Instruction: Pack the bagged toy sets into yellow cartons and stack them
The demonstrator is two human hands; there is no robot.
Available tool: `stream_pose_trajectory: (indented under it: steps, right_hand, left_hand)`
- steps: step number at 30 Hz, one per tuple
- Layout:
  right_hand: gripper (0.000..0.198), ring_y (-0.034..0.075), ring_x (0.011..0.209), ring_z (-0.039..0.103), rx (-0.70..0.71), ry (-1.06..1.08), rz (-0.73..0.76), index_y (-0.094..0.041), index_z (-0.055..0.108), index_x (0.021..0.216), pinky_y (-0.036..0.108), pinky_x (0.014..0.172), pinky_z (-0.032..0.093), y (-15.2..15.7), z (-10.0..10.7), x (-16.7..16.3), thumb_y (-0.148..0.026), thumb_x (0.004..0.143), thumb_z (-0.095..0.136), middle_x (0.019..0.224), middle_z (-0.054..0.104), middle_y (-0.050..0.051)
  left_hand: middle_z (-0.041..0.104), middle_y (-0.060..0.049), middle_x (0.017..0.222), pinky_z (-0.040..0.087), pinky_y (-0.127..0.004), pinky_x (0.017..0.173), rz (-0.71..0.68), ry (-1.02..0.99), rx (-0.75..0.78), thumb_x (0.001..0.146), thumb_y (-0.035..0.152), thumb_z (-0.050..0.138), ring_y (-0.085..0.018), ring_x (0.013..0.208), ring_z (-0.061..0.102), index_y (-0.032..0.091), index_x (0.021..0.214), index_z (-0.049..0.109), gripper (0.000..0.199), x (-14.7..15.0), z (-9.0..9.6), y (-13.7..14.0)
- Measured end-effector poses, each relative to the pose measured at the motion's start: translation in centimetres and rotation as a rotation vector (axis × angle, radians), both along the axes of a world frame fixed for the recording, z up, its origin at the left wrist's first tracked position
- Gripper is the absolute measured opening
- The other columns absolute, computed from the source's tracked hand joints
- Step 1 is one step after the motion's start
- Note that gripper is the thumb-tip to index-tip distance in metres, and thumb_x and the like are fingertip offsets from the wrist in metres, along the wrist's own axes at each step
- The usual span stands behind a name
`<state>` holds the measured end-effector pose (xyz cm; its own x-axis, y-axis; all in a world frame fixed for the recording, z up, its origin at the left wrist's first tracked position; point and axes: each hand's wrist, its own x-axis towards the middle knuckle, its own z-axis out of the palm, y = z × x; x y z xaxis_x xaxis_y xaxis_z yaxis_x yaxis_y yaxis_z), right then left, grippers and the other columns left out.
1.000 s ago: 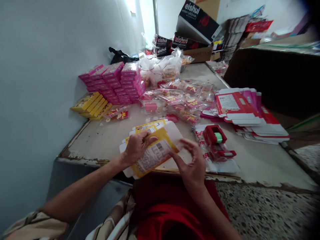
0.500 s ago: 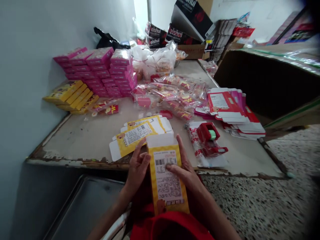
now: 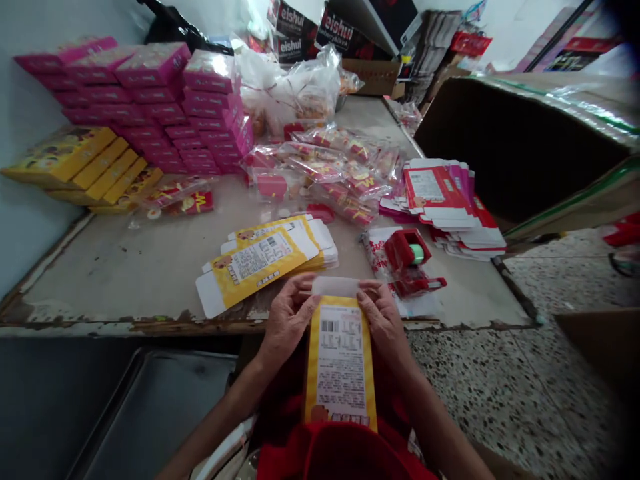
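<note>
A yellow carton (image 3: 341, 360) with a printed white label and barcode stands in front of me, its white end flap (image 3: 334, 287) raised at the far end. My left hand (image 3: 290, 317) grips the carton's upper left corner, thumb on the near side. At the upper right corner my right hand (image 3: 384, 317) pinches it near the flap's base. Just beyond, flat yellow cartons (image 3: 260, 263) lie in a loose pile on the table. Whatever is inside the carton is hidden.
A red tape dispenser (image 3: 407, 257) rests on a printed plastic packet. Beyond it lie flat red and pink cartons (image 3: 435, 190), beside a large open cardboard box (image 3: 540, 100). Wrapped red packets (image 3: 325, 167) are heaped centrally. Pink boxes (image 3: 150, 100) and yellow boxes (image 3: 85, 163) are stacked left.
My right hand has moved from the carton's front face up to its top right corner. My left fingers have closed onto the top left corner. The view has shifted.
</note>
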<state>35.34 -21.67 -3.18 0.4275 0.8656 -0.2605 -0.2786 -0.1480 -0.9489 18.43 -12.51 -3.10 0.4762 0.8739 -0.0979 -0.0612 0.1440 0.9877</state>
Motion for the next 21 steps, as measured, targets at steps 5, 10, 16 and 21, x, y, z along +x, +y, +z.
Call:
stream_pose_trajectory:
  steps: [5, 10, 16, 21]
  right_hand:
    - [0.035, 0.023, 0.087, 0.071, 0.022, -0.133, 0.155, -0.025, 0.073, 0.123, 0.032, 0.075, 0.056, -0.6, 1.3, 2.7, -0.042, 0.092, 0.071, 0.101, 0.077, 0.004]
    - [0.026, 0.023, 0.088, 0.071, 0.085, -0.309, 0.235, -0.024, 0.084, 0.099, 0.031, 0.074, 0.054, -0.9, 3.3, 3.2, -0.045, 0.093, 0.071, 0.097, 0.080, 0.005]
    - [0.019, 0.013, 0.065, 0.066, 0.032, -0.011, 0.108, -0.025, 0.079, 0.091, 0.021, 0.058, 0.050, 0.8, 4.6, 2.1, -0.039, 0.081, 0.086, 0.077, 0.077, -0.001]
    - [0.016, 0.010, 0.062, 0.066, 0.032, 0.129, 0.071, -0.023, 0.077, 0.080, 0.018, 0.058, 0.052, 0.4, 4.7, 2.6, -0.036, 0.080, 0.087, 0.074, 0.076, -0.002]
  left_hand:
    - [0.065, -0.005, 0.100, 0.055, -0.026, 0.080, -0.138, 0.100, 0.108, 0.094, 0.035, 0.067, -0.018, 0.093, 0.066, 0.021, 0.116, 0.073, 0.027, 0.2, 1.7, 0.3]
    - [0.067, -0.005, 0.089, 0.050, -0.025, 0.072, -0.139, 0.150, 0.226, 0.090, 0.040, 0.074, -0.017, 0.084, 0.063, 0.017, 0.088, 0.077, 0.023, -0.3, 4.1, 0.7]
    - [0.066, 0.001, 0.074, 0.045, -0.021, 0.060, -0.125, 0.181, -0.101, 0.080, 0.043, 0.084, -0.012, 0.067, 0.058, 0.018, 0.083, 0.067, 0.031, 1.3, 5.6, 1.3]
    - [0.067, 0.002, 0.075, 0.047, -0.020, 0.064, -0.164, 0.090, -0.161, 0.081, 0.040, 0.084, -0.011, 0.070, 0.059, 0.017, 0.079, 0.066, 0.029, 1.6, 5.7, 1.9]
